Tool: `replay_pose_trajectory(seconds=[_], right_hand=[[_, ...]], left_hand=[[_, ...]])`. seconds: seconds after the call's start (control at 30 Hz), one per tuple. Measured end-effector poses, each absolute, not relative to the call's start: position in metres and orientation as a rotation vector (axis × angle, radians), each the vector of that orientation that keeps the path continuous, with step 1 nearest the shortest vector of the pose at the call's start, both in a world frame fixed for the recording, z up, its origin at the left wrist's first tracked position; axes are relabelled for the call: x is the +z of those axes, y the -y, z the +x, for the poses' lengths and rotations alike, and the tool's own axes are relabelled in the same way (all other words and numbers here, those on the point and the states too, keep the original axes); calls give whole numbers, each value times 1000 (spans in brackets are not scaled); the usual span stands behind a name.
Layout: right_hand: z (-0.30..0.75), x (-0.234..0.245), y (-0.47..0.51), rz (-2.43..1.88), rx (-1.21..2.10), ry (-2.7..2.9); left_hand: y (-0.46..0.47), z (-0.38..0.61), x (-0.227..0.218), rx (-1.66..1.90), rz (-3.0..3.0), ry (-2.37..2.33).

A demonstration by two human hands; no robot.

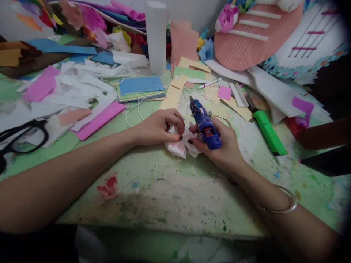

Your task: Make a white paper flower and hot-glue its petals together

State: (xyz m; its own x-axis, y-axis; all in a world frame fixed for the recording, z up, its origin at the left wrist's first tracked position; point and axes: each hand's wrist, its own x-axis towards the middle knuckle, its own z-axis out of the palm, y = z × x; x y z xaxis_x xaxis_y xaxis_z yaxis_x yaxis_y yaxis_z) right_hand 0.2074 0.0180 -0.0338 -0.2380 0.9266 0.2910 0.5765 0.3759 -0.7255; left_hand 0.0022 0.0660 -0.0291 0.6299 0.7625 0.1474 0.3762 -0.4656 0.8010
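My left hand (157,127) is closed in a pinch on a white crumpled paper piece (177,148) with a pinkish tint, perhaps a paper flower. My right hand (223,144) holds a blue hot glue gun (204,124), its nozzle aimed up and to the left. The thumb and a fingertip of that same hand also touch the paper's right side. Both hands rest low over the stained green table (170,197). The inner fingers of the right hand are partly hidden by the glue gun.
White paper strips (82,84) and black glasses (24,137) lie to the left. Behind my hands are a stack of coloured cards (141,87) and a white roll (157,38). A green-handled knife (268,131) lies right; a guitar-shaped craft (255,40) leans at the back.
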Motion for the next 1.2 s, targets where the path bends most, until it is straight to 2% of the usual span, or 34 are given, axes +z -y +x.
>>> replay_pose_trajectory(seconds=[1.2], right_hand=[[203, -30, -16, -1300, 575, 1957]], left_hand=[[-66, 2, -30, 663, 2078, -845]])
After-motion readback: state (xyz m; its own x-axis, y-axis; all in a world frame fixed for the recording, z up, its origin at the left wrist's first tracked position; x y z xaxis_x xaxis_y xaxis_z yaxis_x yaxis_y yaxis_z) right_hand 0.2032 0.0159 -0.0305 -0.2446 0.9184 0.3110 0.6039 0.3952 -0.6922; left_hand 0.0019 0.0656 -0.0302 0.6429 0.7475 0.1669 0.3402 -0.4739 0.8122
